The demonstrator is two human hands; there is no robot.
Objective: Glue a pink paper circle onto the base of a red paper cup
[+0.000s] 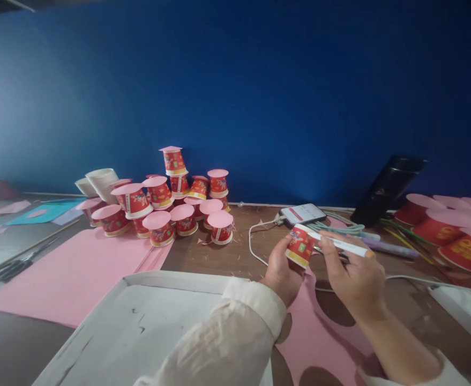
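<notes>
My left hand (280, 268) is closed around a small red paper cup (300, 245), holding it on its side above the table. My right hand (353, 271) grips a white pen-like tool (339, 244) whose tip rests at the cup's top end. Under both hands lies pink paper (319, 332) with round holes cut out of it. A heap of similar red cups (166, 206) capped with pink paper discs stands to the left at the back of the table.
A white tray (139, 321) lies near me on the left, beside a large pink sheet (74, 273). Scissors (12, 265) lie far left. A phone (303, 213) on a cable, a black bottle (388, 187), pens and more pink-topped red cups (456, 230) crowd the right. White cups (98, 182) stand behind the heap.
</notes>
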